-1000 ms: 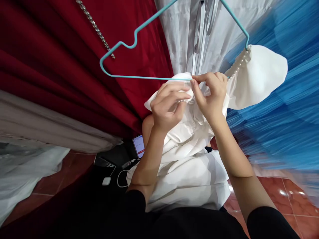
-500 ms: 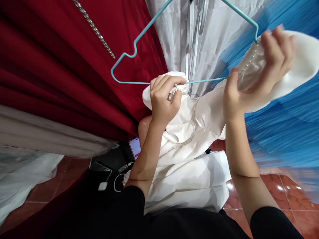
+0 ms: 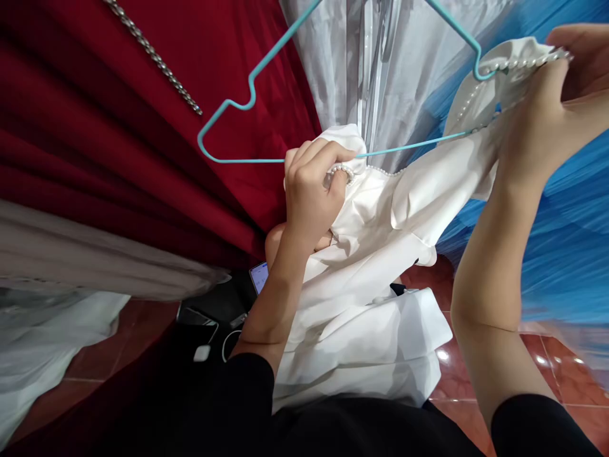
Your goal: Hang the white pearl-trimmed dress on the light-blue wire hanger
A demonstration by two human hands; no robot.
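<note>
A white satin dress (image 3: 371, 273) with pearl-beaded trim hangs down in folds over my lap. My left hand (image 3: 311, 187) is closed around a bunched part of its top, against the lower bar of a light blue hanger (image 3: 253, 82). Pearls show between thumb and forefinger. At the upper right, my right hand (image 3: 547, 120) grips the other side of the dress top, thumb beneath the pearl edge. The hanger's right end pokes into that beaded opening. Its left end is bare, and its hook lies out of frame. Some of my right fingers are cut off by the frame edge.
Red fabric (image 3: 228, 38) hangs at left, with a beaded strip (image 3: 157, 57) on it. Silvery-white cloth (image 3: 323, 70) and blue tulle (image 3: 561, 254) hang behind and at right. A phone (image 3: 259, 277) and a white charger (image 3: 202, 353) lie low at left. Red tiles (image 3: 537, 362) cover the floor.
My right hand has moved right, turned, and drawn the dress's beaded edge out around the hanger's right end. The hanger has shifted slightly left. My left hand keeps its hold.
</note>
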